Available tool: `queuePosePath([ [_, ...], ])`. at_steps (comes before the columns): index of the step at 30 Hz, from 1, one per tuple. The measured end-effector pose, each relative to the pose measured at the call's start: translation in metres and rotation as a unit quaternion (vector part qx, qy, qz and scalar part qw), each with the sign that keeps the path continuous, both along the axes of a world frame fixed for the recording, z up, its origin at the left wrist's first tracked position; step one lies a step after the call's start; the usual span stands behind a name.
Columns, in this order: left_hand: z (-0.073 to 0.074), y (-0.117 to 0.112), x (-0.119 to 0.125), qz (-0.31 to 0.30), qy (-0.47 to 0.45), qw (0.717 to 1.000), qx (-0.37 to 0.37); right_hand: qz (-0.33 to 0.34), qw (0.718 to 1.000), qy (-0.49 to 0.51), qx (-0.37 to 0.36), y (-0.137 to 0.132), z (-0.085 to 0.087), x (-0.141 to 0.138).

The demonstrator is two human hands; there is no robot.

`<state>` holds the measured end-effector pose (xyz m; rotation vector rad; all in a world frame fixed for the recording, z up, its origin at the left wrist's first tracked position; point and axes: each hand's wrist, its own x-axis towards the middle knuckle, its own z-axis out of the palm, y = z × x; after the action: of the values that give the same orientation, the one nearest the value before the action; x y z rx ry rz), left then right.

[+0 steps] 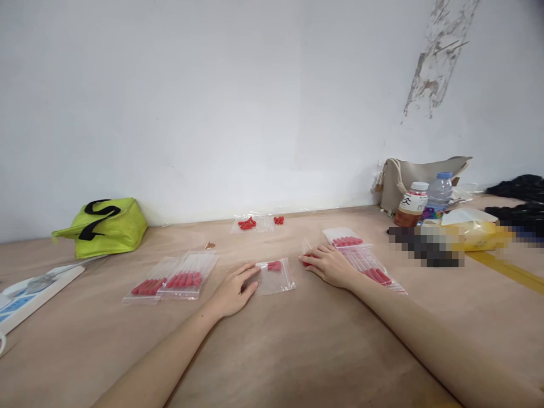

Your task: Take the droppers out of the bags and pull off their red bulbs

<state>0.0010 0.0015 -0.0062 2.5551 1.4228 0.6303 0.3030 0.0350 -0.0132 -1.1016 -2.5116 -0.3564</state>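
Forearms (170,351) reach between packets (182,280), left hand (235,290) loose against bag (274,279), right hand (330,267) over red piece (309,260), grip unclear.

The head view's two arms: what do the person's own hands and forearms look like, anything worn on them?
Both the left hand and right hand are bare, with no gloves. The left forearm and right forearm show no sleeves, watch or bracelet. A small dark spot marks the left forearm near the wrist.
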Motion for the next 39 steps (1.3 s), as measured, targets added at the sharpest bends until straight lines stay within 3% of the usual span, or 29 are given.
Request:
queuePosePath([
  [6,0.004,-0.002,0.002,0.001,0.006,1.000,-0.003,0.007,1.000,0.021,0.001,-0.003,0.005,0.001],
  [10,0.007,-0.003,0.002,0.003,-0.004,1.000,-0.009,-0.023,0.991,0.135,-0.009,-0.010,0.010,-0.013],
  [13,0.008,-0.004,0.002,-0.002,-0.022,1.000,0.002,-0.031,0.975,0.208,-0.078,-0.015,0.011,-0.031],
  [18,0.010,-0.007,0.000,-0.012,-0.053,0.999,0.001,-0.028,0.954,0.230,-0.190,-0.018,0.006,-0.058],
  [23,0.013,-0.008,0.002,-0.009,-0.052,0.998,-0.019,-0.078,0.952,0.247,-0.163,-0.019,0.003,-0.072],
  [33,0.010,-0.002,0.001,-0.006,-0.065,0.998,-0.024,-0.053,0.980,0.156,-0.114,-0.022,0.002,-0.076],
  [39,0.008,-0.002,0.000,0.009,-0.027,1.000,-0.014,-0.064,0.969,0.190,-0.147,-0.022,0.005,-0.079],
])
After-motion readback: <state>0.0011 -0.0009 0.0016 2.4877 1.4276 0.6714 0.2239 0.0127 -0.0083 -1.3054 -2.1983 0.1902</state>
